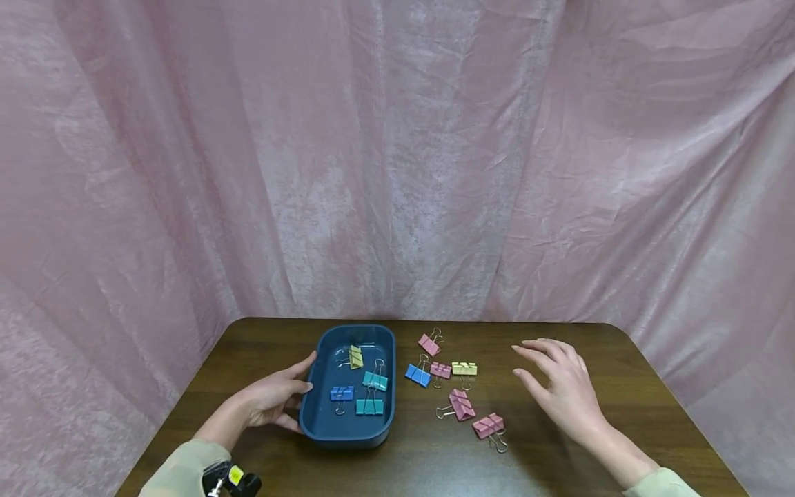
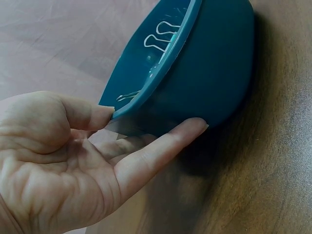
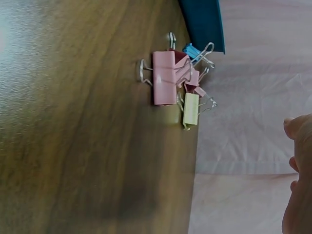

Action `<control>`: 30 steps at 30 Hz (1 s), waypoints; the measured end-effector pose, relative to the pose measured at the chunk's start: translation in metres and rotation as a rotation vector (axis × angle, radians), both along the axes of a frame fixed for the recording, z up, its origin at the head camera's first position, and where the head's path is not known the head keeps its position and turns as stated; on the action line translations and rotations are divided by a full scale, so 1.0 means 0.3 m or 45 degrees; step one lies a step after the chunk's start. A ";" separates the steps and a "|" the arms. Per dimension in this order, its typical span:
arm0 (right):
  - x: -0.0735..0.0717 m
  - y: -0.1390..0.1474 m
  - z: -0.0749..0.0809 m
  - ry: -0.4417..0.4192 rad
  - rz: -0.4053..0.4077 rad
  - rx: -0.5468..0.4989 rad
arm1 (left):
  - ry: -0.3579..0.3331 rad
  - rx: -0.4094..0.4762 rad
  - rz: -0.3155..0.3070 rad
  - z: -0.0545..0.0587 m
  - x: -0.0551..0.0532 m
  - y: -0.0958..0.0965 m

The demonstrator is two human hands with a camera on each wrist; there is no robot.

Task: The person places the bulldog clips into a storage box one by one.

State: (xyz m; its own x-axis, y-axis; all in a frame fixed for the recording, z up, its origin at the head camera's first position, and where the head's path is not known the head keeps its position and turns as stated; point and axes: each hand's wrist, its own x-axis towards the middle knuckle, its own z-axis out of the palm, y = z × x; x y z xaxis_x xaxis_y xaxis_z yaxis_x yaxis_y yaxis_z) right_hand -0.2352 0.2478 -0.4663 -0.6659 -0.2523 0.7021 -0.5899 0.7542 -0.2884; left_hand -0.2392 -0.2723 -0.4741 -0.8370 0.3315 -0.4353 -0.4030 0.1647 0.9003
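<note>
My left hand (image 1: 273,399) holds the left side of a dark blue plastic container (image 1: 348,436), thumb at its rim and the other fingers along the outer wall (image 2: 214,73). Inside lie a yellow binder clip (image 1: 355,357), a blue binder clip (image 1: 341,393) and two teal binder clips (image 1: 369,406). My right hand (image 1: 562,390) is held over the table's right part, fingers loosely bent and holding nothing. Nearest to it are pink binder clips (image 1: 488,426). In the right wrist view only part of this hand (image 3: 302,156) shows at the edge.
Between the container and my right hand, several pink clips (image 1: 462,405), a blue clip (image 1: 418,375) and a yellow clip (image 1: 464,368) lie loose on the brown wooden table (image 1: 428,469). A pink curtain (image 1: 397,172) hangs behind the table's back edge.
</note>
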 end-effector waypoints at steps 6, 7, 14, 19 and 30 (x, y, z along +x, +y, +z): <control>0.007 0.016 -0.026 -0.015 -0.006 0.042 | -0.011 -0.011 0.004 -0.001 -0.003 -0.001; 0.008 0.018 -0.031 -0.012 -0.003 0.054 | -0.013 -0.011 0.004 -0.001 -0.003 -0.001; 0.028 0.026 -0.067 -0.036 0.048 0.125 | -0.020 -0.003 0.004 0.000 -0.002 -0.002; 0.041 0.028 -0.087 -0.014 0.109 0.187 | -0.015 0.006 0.003 -0.003 -0.002 -0.004; 0.055 0.029 -0.125 0.096 0.253 0.270 | -0.013 0.027 -0.007 -0.006 -0.003 -0.004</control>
